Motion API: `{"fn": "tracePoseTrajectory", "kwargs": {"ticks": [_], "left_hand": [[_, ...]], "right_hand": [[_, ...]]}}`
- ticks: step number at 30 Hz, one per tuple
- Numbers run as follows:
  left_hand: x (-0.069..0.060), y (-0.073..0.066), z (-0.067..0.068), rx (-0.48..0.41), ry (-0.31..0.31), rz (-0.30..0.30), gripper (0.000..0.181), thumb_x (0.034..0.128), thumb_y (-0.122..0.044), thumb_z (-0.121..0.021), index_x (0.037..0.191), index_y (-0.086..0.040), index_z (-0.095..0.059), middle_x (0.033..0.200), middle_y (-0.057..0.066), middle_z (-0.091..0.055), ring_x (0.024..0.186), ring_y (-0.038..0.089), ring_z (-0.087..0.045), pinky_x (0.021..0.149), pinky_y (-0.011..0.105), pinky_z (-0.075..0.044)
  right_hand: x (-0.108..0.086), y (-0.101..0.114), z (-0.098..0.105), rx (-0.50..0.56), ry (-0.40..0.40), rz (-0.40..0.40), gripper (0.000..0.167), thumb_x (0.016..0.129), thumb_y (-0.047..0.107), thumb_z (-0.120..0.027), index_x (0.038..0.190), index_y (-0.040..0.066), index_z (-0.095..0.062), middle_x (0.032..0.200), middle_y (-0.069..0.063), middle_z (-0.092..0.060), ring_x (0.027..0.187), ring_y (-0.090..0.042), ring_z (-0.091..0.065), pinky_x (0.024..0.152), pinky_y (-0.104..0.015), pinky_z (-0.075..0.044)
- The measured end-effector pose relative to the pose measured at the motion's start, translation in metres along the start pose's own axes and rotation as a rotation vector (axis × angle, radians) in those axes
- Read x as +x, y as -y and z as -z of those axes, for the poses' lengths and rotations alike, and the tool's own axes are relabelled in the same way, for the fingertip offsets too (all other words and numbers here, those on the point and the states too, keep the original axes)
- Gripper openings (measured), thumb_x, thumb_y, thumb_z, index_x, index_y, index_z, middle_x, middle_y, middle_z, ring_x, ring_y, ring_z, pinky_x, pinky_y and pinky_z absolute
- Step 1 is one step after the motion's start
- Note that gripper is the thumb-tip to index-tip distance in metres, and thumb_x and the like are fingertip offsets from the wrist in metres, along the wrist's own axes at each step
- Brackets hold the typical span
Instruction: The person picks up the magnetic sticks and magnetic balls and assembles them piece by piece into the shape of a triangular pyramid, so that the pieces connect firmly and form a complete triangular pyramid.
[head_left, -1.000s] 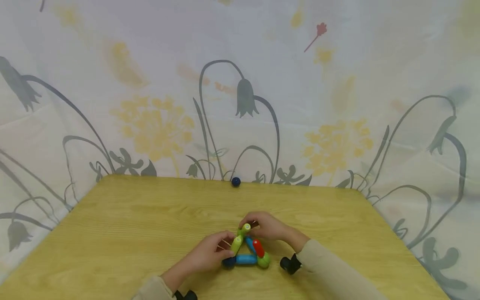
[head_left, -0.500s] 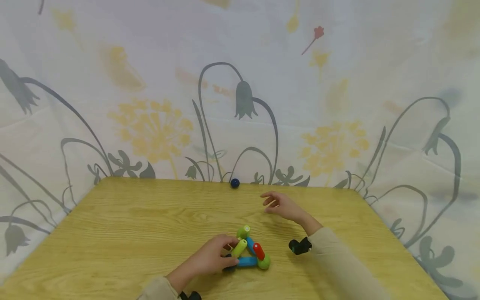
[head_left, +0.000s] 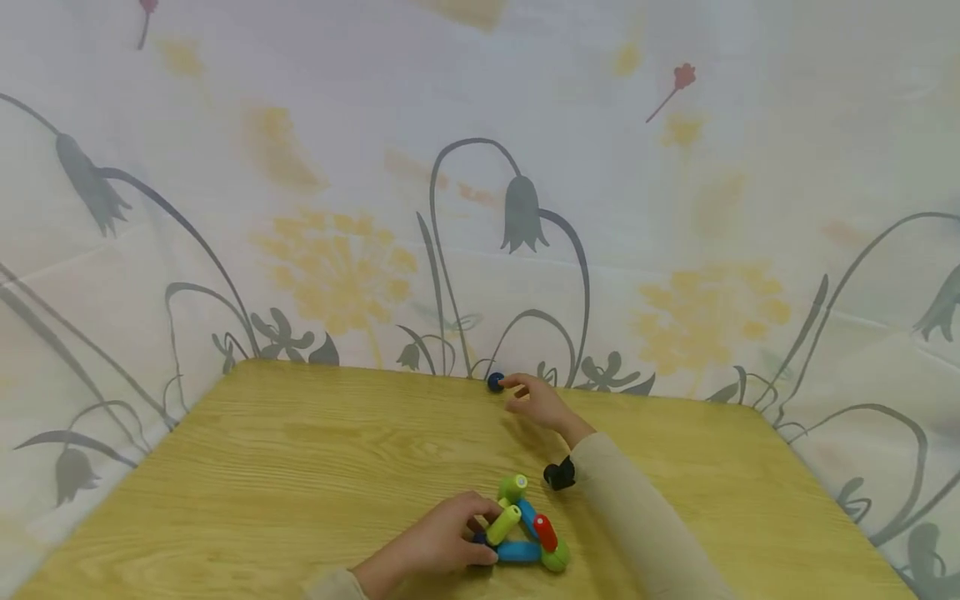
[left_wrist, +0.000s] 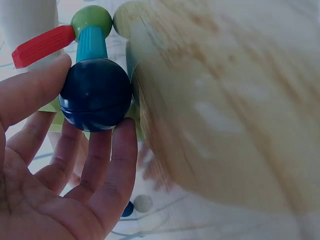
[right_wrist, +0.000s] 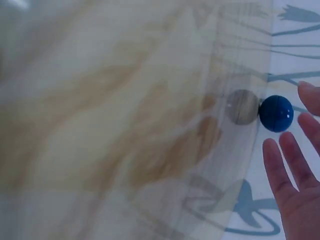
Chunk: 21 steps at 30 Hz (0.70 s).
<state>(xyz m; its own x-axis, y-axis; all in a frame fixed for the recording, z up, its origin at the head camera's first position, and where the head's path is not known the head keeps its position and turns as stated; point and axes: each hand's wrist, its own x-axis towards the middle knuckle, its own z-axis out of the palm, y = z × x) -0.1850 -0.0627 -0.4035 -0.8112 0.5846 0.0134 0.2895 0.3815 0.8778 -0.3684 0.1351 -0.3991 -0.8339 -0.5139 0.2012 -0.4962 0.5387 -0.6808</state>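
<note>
A triangle of toy rods and balls lies on the table in the head view. Two blue rods (head_left: 519,552), a red rod (head_left: 545,532), a yellow-green rod (head_left: 503,525) and a green ball (head_left: 555,556) show in it. My left hand (head_left: 442,537) holds its near left corner, a dark blue ball (left_wrist: 96,95), between thumb and fingers. At the table's far edge sits a loose blue ball (right_wrist: 276,114). My right hand (head_left: 542,406) is beside that ball, fingers spread and loosely bent; in the right wrist view a small gap separates them.
The wood-grain table (head_left: 322,450) ends at a pale curtain (head_left: 337,167) printed with flowers, close behind the loose ball. A black wrist camera (head_left: 559,475) sits at my right sleeve, just beyond the toy triangle.
My right hand has left the triangle's far corner and moved away from me to the loose blue ball. My left hand has stayed at the near left corner.
</note>
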Motion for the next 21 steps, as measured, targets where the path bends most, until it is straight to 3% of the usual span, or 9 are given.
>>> {"fn": "tracePoseTrajectory", "kwargs": {"ticks": [4, 7, 14, 18, 21], "left_hand": [[0.001, -0.003, -0.006, -0.006, 0.005, 0.016, 0.029, 0.0798, -0.003, -0.072, 0.107, -0.007, -0.064, 0.094, -0.006, -0.052, 0.086, 0.01, -0.056, 0.074, 0.023, -0.047], [0.003, -0.005, -0.009, -0.005, 0.013, 0.032, 0.028, 0.0798, -0.003, -0.072, 0.106, -0.008, -0.065, 0.094, -0.007, -0.053, 0.086, 0.009, -0.055, 0.074, 0.023, -0.047], [0.006, -0.003, -0.008, -0.01, 0.017, 0.051, 0.029, 0.0806, -0.004, -0.072, 0.108, -0.01, -0.064, 0.096, -0.006, -0.052, 0.088, 0.01, -0.055, 0.075, 0.024, -0.047], [0.003, -0.002, -0.006, 0.001, -0.009, 0.04, 0.03, 0.0799, -0.004, -0.072, 0.108, -0.009, -0.063, 0.097, -0.006, -0.053, 0.088, 0.012, -0.056, 0.075, 0.025, -0.047], [0.0, -0.001, -0.003, 0.01, -0.023, 0.024, 0.031, 0.0798, -0.004, -0.073, 0.109, -0.007, -0.062, 0.098, -0.005, -0.054, 0.088, 0.013, -0.056, 0.074, 0.025, -0.047]], "right_hand": [[0.007, -0.002, -0.001, -0.074, 0.019, -0.005, 0.048, 0.087, -0.002, -0.06, 0.133, -0.004, -0.045, 0.135, -0.023, -0.042, 0.12, -0.043, -0.041, 0.095, -0.051, -0.037], [0.01, -0.005, -0.001, -0.162, 0.048, -0.001, 0.051, 0.086, -0.003, -0.061, 0.134, -0.006, -0.044, 0.133, -0.025, -0.042, 0.122, -0.043, -0.039, 0.098, -0.05, -0.034], [0.009, -0.005, 0.001, -0.217, 0.049, -0.105, 0.037, 0.082, -0.001, -0.066, 0.118, -0.003, -0.057, 0.101, -0.017, -0.045, 0.096, -0.035, -0.049, 0.082, -0.044, -0.045], [0.004, -0.006, 0.0, -0.27, 0.084, -0.03, 0.029, 0.075, -0.001, -0.071, 0.102, 0.0, -0.06, 0.096, -0.015, -0.054, 0.089, -0.03, -0.053, 0.075, -0.038, -0.048], [-0.003, -0.006, -0.004, -0.255, 0.107, 0.015, 0.028, 0.074, -0.001, -0.073, 0.1, 0.002, -0.062, 0.094, -0.011, -0.058, 0.085, -0.026, -0.056, 0.071, -0.034, -0.049]]}}
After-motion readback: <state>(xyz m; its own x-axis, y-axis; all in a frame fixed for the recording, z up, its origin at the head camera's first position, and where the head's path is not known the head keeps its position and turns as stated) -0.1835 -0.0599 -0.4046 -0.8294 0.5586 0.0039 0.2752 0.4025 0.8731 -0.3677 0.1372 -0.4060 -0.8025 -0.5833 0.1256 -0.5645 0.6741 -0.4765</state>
